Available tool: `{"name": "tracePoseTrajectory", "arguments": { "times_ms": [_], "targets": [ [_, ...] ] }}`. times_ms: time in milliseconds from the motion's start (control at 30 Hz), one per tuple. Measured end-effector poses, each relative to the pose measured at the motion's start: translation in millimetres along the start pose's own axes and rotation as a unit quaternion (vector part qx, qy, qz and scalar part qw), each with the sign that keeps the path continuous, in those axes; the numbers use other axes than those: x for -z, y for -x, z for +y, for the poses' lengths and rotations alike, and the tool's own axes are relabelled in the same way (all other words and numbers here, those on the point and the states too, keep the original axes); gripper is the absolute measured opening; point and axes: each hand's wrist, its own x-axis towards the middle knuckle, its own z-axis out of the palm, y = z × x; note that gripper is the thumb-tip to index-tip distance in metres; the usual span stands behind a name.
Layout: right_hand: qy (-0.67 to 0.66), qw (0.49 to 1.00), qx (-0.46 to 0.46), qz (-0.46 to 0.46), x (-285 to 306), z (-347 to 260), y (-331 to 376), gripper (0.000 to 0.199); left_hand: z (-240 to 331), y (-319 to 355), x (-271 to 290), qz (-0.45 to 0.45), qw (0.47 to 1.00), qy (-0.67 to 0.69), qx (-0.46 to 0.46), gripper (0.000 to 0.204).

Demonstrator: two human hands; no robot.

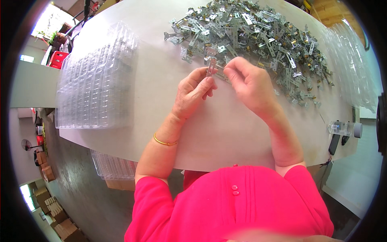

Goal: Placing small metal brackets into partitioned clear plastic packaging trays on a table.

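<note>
While metal bracket [211,67] juts from pinching left hand [193,88], right hand [250,84] curls nearby, contents unclear.

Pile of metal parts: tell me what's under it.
Around the edges of the pile of metal parts, the pale tabletop shows beneath. Under its middle, nothing can be seen: the heaped pieces cover it. The right hand hides some of the near edge.

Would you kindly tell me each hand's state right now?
Left hand: closed, holding a metal piece.
Right hand: closed; whether it holds anything cannot be told.
</note>
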Motion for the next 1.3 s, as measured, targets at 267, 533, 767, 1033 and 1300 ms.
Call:
{"name": "tracePoseTrajectory", "arguments": {
  "times_ms": [267,533,767,1033,1300],
  "targets": [
    [-0.220,0.971,0.050,0.085,-13,16,-10,0.005,4,1,8,-0.151,0.982,0.101,0.061,0.035],
    [-0.165,0.980,0.053,0.099,-9,5,-5,0.007,-16,-1,-7,-0.065,0.991,0.114,0.008,0.030],
    [-0.168,0.983,0.002,0.078,-8,11,-6,0.006,-12,1,-9,0.048,0.948,-0.214,-0.230,0.024],
    [-0.239,0.917,0.203,0.245,-6,6,-3,0.009,15,2,-8,0.171,0.933,-0.202,-0.242,0.016],
    [-0.311,0.945,0.094,-0.028,-72,-2,20,0.004,121,50,36,0.272,0.916,-0.128,-0.266,0.014]
  ]
}}
